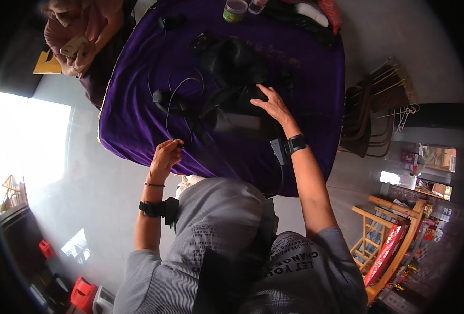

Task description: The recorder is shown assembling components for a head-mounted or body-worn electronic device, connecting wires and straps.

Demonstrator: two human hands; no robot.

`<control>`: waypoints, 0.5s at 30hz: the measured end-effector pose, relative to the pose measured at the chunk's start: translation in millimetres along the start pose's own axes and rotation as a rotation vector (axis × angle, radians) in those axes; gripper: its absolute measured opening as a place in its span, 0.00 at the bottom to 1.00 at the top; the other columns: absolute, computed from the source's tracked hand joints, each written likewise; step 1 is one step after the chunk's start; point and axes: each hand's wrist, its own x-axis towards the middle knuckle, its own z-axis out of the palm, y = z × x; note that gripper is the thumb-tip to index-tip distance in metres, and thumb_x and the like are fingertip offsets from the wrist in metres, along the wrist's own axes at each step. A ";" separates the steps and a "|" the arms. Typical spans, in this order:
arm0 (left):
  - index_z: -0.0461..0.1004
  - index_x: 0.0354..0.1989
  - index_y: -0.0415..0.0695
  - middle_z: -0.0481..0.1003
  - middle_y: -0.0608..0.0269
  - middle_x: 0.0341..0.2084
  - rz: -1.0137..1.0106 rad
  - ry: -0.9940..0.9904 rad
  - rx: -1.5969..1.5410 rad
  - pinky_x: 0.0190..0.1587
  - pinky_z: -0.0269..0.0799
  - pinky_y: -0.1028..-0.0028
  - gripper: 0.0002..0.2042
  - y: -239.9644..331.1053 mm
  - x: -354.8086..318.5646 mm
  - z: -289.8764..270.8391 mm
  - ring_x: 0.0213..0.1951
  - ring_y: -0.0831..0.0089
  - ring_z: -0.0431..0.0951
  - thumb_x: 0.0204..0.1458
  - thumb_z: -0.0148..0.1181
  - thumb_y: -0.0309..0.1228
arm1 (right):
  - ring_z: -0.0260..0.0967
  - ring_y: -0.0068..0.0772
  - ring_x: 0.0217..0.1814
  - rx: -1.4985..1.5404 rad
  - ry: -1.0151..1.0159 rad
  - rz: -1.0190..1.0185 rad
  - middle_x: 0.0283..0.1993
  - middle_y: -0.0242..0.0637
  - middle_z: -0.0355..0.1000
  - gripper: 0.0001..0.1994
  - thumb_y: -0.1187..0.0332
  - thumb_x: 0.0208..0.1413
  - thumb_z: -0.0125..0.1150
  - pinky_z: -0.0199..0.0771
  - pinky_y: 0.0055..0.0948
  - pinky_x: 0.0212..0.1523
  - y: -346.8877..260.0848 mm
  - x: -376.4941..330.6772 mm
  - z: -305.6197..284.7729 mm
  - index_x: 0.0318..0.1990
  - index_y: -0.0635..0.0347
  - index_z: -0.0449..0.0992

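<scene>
A black backpack (232,78) lies on a round table under a purple cloth (132,120). My right hand (272,104) rests flat on the bag's lower part, fingers spread, holding nothing. My left hand (166,156) is at the table's near edge, fingers pinched on a thin white cable (175,91) that loops across the cloth toward a small black device (161,98) beside the bag. Both my wrists carry black straps.
Another person (80,42) sits at the table's far left, holding a phone. A green-lidded jar (235,10) and a dark bundle (300,18) stand at the far edge. Stacked chairs (378,110) are to the right, wooden chairs (383,235) lower right.
</scene>
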 end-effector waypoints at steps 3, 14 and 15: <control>0.75 0.34 0.39 0.67 0.72 0.18 0.002 0.022 0.035 0.24 0.66 0.83 0.10 -3.5 1.9 -7.7 0.20 0.83 0.66 0.59 0.49 0.32 | 0.36 0.47 0.74 0.009 0.008 0.015 0.68 0.54 0.47 0.39 0.47 0.45 0.61 0.42 0.41 0.69 0.5 0.7 1.0 0.64 0.53 0.58; 0.75 0.34 0.40 0.67 0.73 0.19 -0.022 0.083 0.063 0.25 0.68 0.83 0.09 -10.1 2.3 -10.7 0.20 0.84 0.67 0.58 0.50 0.32 | 0.35 0.46 0.74 0.030 -0.042 0.011 0.69 0.51 0.48 0.39 0.46 0.45 0.60 0.39 0.41 0.69 1.3 3.6 -1.3 0.64 0.53 0.58; 0.75 0.35 0.40 0.68 0.72 0.19 -0.022 0.082 0.066 0.25 0.68 0.83 0.09 -10.0 2.2 -10.5 0.20 0.84 0.67 0.58 0.50 0.32 | 0.35 0.45 0.74 0.030 -0.043 0.008 0.69 0.50 0.48 0.39 0.46 0.45 0.59 0.39 0.41 0.69 1.7 3.8 -1.4 0.64 0.53 0.58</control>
